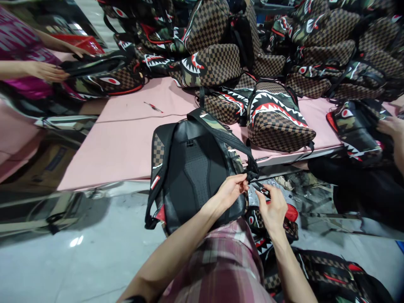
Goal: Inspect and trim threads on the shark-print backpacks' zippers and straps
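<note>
A black backpack (198,168) with a padded back panel, checkered sides and camouflage trim leans across my lap and the table's edge, back panel facing up. My left hand (232,190) pinches the lower end of its right-hand shoulder strap (233,142), at the dark buckle. Close beside it, my right hand (274,207) is closed, thumb against fingers, on a small dark item with a bright glint, too small to make out. The other shoulder strap (158,191) hangs loose at the left.
Checkered shark-mouth backpacks (280,118) pile up along the pink table (123,143). Small red-and-dark snips (153,107) lie on it. At left, a person's hands (47,70) handle another bag; a hand (393,126) is at right. More bags (331,273) lie by my legs.
</note>
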Motion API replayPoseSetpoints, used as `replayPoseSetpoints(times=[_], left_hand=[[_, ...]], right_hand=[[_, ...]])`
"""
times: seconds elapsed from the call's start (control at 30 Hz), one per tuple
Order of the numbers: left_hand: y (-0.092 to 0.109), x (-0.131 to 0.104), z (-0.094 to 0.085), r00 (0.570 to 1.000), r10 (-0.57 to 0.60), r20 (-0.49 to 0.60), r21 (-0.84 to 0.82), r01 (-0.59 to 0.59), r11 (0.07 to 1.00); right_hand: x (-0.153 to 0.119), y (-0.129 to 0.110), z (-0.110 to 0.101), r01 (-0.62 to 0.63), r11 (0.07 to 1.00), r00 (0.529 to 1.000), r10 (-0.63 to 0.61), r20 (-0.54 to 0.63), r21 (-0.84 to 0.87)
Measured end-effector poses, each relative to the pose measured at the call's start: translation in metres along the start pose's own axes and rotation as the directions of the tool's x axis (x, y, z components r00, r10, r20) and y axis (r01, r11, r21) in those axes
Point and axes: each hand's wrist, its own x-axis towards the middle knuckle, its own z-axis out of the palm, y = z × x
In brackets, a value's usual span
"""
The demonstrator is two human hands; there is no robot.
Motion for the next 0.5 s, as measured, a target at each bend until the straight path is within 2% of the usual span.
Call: replayPoseSetpoints(times=[0.07,0.17,0.37,0.5], left_hand=[[0.0,0.0,0.0,1.0,0.005,-0.001,0.024,-0.005,1.0],[0.0,-0.001,0.0,1.0,0.011,0.0,0.044,-0.011,0.999],[0.0,0.0,0.0,1.0,0.011,0.008,0.03,-0.012,0.999],[0.0,0.001,-0.001,1.0,0.013,0.007,0.044,-0.013,0.999]], right_hand=[[0.005,-0.005,0.002,0.062,0.998,0.997,-0.063,-0.045,-0.019],[0.011,-0.007,0.005,0.086,0.996,0.994,-0.086,-0.07,-0.016],[0.012,-0.004,0.006,0.048,0.994,0.997,-0.042,-0.061,0.097],[0.014,-0.004,0.005,0.055,0.995,0.997,-0.05,-0.055,0.089]])
